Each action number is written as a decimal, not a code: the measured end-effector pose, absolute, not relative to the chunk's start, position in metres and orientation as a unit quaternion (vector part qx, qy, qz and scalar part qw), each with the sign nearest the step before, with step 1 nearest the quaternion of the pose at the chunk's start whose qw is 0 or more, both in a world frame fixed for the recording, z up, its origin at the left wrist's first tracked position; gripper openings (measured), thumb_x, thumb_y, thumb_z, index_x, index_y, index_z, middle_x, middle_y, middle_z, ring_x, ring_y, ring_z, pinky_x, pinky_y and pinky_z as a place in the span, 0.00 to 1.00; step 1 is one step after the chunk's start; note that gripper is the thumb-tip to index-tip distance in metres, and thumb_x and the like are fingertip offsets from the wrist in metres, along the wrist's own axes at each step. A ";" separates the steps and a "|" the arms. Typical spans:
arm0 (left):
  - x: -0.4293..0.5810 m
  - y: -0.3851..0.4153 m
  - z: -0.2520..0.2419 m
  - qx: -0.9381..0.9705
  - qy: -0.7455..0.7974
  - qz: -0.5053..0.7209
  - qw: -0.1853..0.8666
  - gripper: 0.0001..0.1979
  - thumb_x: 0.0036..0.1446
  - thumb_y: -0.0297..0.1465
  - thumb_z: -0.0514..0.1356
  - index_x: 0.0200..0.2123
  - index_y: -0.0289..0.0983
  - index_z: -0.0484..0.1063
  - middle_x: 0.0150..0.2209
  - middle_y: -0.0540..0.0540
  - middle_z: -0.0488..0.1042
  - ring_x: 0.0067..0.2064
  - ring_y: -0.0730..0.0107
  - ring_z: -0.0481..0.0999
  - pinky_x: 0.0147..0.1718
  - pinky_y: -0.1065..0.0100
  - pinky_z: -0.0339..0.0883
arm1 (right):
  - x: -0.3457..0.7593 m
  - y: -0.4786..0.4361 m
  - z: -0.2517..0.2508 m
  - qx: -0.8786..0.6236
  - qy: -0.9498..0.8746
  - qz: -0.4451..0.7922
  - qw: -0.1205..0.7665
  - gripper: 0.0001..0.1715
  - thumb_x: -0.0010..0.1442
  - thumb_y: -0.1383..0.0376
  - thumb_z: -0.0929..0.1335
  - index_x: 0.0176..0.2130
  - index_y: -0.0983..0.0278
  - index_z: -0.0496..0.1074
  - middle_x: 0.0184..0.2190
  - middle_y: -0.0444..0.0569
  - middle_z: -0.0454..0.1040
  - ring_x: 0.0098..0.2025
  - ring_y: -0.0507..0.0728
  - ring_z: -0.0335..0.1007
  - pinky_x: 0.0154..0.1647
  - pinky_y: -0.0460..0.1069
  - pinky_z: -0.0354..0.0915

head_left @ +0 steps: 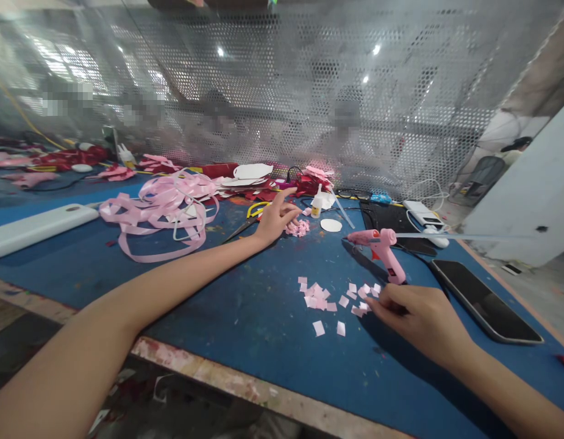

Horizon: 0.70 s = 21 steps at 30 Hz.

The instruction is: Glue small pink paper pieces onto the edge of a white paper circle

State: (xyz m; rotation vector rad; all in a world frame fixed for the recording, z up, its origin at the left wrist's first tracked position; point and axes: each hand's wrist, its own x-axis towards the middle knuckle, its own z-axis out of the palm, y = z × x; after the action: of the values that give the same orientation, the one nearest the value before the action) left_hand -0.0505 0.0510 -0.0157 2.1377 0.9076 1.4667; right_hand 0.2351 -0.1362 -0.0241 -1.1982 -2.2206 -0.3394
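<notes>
My left hand [276, 219] reaches over a small heap of folded pink ribbon pieces [299, 228], its fingers apart and the fingertips down at the heap. Pink ribbon squares [316, 297] lie scattered on the blue table mat. At the right edge of these squares, the thumb and forefinger of my right hand [416, 314] are pinched together at a ribbon square; the other fingers curl under and are partly hidden. Just beyond that hand a pink hot glue gun [377, 244] stands with a long glue stick out of its back. Scissors with yellow handles [258, 210] lie beside my left hand.
Loose pink ribbon [158, 213] piles up at the left, near a long white case [39, 228]. A small glue bottle [316, 204] and white disc [331, 225] sit past the heap. A phone [485, 299] lies at the right edge. Perforated sheeting [282, 91] closes the back.
</notes>
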 end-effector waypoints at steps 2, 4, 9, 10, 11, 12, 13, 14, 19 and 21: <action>-0.051 0.051 -0.016 0.768 0.332 0.517 0.180 0.18 0.60 0.35 0.58 0.53 0.41 0.62 0.30 0.52 0.76 0.25 0.76 0.75 0.23 0.75 0.68 | 0.235 -0.136 -0.024 -0.451 -0.833 -0.130 0.292 0.22 0.61 0.57 0.64 0.20 0.63 0.60 0.13 0.38 0.58 0.17 0.47 0.52 0.22 0.46 0.48; -0.051 0.051 -0.015 0.772 0.342 0.511 0.163 0.13 0.62 0.36 0.55 0.48 0.39 0.65 0.27 0.53 0.73 0.24 0.78 0.72 0.25 0.74 0.68 | 0.235 -0.136 -0.024 -0.450 -0.834 -0.132 0.293 0.21 0.61 0.58 0.64 0.20 0.62 0.60 0.14 0.38 0.58 0.17 0.47 0.52 0.22 0.46 0.48; -0.052 0.050 -0.014 0.769 0.386 0.494 0.126 0.14 0.63 0.37 0.55 0.47 0.33 0.68 0.39 0.45 0.73 0.36 0.71 0.74 0.35 0.64 0.72 | 0.236 -0.137 -0.024 -0.446 -0.835 -0.130 0.294 0.21 0.62 0.58 0.64 0.20 0.62 0.61 0.14 0.38 0.59 0.17 0.47 0.53 0.22 0.46 0.48; -0.052 0.049 -0.013 0.770 0.395 0.487 0.121 0.15 0.63 0.37 0.56 0.48 0.33 0.68 0.43 0.44 0.72 0.39 0.68 0.74 0.38 0.62 0.72 | 0.236 -0.137 -0.024 -0.447 -0.835 -0.128 0.296 0.21 0.61 0.58 0.64 0.20 0.62 0.61 0.14 0.38 0.59 0.17 0.47 0.53 0.22 0.46 0.48; -0.053 0.049 -0.013 0.771 0.404 0.478 0.118 0.15 0.63 0.37 0.56 0.48 0.33 0.68 0.45 0.43 0.72 0.42 0.66 0.74 0.40 0.60 0.72 | 0.236 -0.137 -0.024 -0.447 -0.834 -0.127 0.297 0.21 0.61 0.58 0.64 0.20 0.62 0.61 0.13 0.38 0.59 0.17 0.47 0.53 0.22 0.46 0.48; -0.053 0.049 -0.013 0.773 0.412 0.468 0.116 0.15 0.62 0.37 0.56 0.49 0.34 0.68 0.47 0.42 0.71 0.44 0.65 0.74 0.42 0.59 0.72 | 0.236 -0.137 -0.024 -0.446 -0.834 -0.126 0.298 0.21 0.61 0.58 0.64 0.20 0.62 0.61 0.14 0.38 0.59 0.17 0.47 0.53 0.22 0.46 0.48; -0.053 0.049 -0.014 0.775 0.420 0.459 0.114 0.16 0.62 0.37 0.57 0.49 0.34 0.68 0.48 0.42 0.71 0.45 0.64 0.74 0.43 0.58 0.72 | 0.235 -0.137 -0.024 -0.446 -0.835 -0.127 0.298 0.21 0.61 0.58 0.64 0.20 0.62 0.61 0.14 0.38 0.59 0.17 0.47 0.53 0.22 0.46 0.49; -0.053 0.049 -0.014 0.776 0.427 0.450 0.111 0.16 0.62 0.37 0.57 0.50 0.34 0.68 0.48 0.42 0.71 0.45 0.63 0.74 0.43 0.57 0.71 | 0.235 -0.137 -0.023 -0.444 -0.836 -0.129 0.296 0.21 0.61 0.59 0.64 0.20 0.62 0.61 0.14 0.38 0.59 0.17 0.47 0.53 0.22 0.46 0.49; -0.053 0.051 -0.015 0.767 0.464 0.435 0.083 0.16 0.62 0.38 0.57 0.49 0.35 0.68 0.49 0.43 0.70 0.47 0.61 0.73 0.44 0.57 0.71 | 0.234 -0.137 -0.020 -0.439 -0.840 -0.138 0.289 0.20 0.61 0.59 0.64 0.20 0.62 0.61 0.14 0.38 0.59 0.17 0.47 0.54 0.21 0.45 0.49; -0.053 0.052 -0.015 0.763 0.472 0.436 0.068 0.16 0.62 0.37 0.57 0.50 0.35 0.68 0.49 0.43 0.70 0.47 0.61 0.73 0.44 0.56 0.71 | 0.234 -0.137 -0.019 -0.436 -0.843 -0.137 0.285 0.20 0.61 0.60 0.64 0.20 0.62 0.61 0.13 0.38 0.59 0.16 0.47 0.54 0.21 0.45 0.49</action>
State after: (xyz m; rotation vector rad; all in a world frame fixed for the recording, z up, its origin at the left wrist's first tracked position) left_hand -0.0532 0.0520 -0.0152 2.2997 1.4217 1.3122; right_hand 0.2340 -0.1371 -0.0191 -1.1651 -2.2547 -0.3663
